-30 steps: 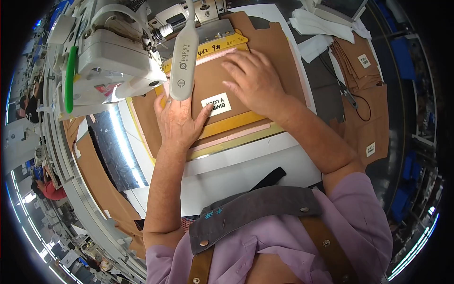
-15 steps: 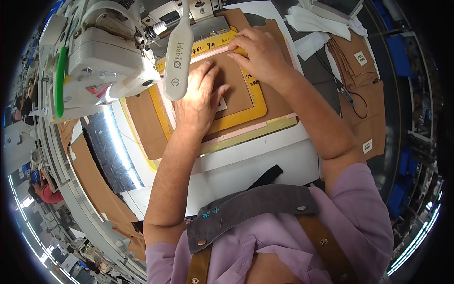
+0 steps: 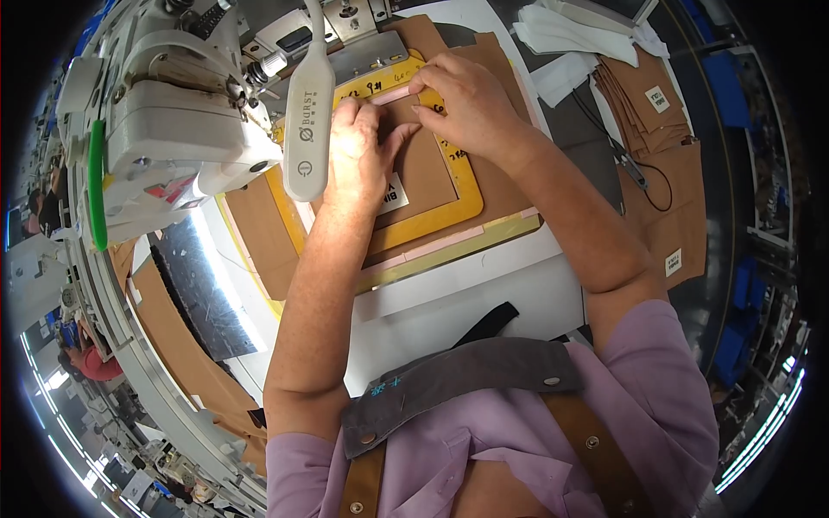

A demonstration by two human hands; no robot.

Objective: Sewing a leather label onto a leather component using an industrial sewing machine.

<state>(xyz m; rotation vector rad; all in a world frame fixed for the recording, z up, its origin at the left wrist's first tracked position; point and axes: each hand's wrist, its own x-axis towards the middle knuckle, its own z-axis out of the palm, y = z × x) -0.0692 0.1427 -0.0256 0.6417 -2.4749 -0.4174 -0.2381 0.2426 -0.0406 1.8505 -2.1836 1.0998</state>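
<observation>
A yellow frame [image 3: 429, 226] with handwritten marks lies on brown fabric [image 3: 423, 180] under the machine head. Inside the frame's opening, my left hand [image 3: 356, 160] rests near the upper edge, its fingers bent down onto the work and its thumb stretched out to the right. The grey handheld-shaped lamp [image 3: 306, 129] hangs beside it and covers part of the frame. At the frame's upper right corner is my right hand [image 3: 471, 108], thumb and index finger apart on either side of the frame's edge. A white printed label [image 3: 394, 193] shows on the fabric below my left hand.
The white machine head [image 3: 186, 112] stands close on the left, with a green strip [image 3: 98, 186] on its side. Brown pieces with labels [image 3: 643, 99] are stacked at the right, near a cable with a small controller [image 3: 636, 174]. White cloths [image 3: 574, 39] lie at the back right.
My left hand's fingers have gone from stretched out to bent, shifting up toward the frame's upper edge and uncovering the label. My right hand has moved slightly left, its thumb and index finger wider apart.
</observation>
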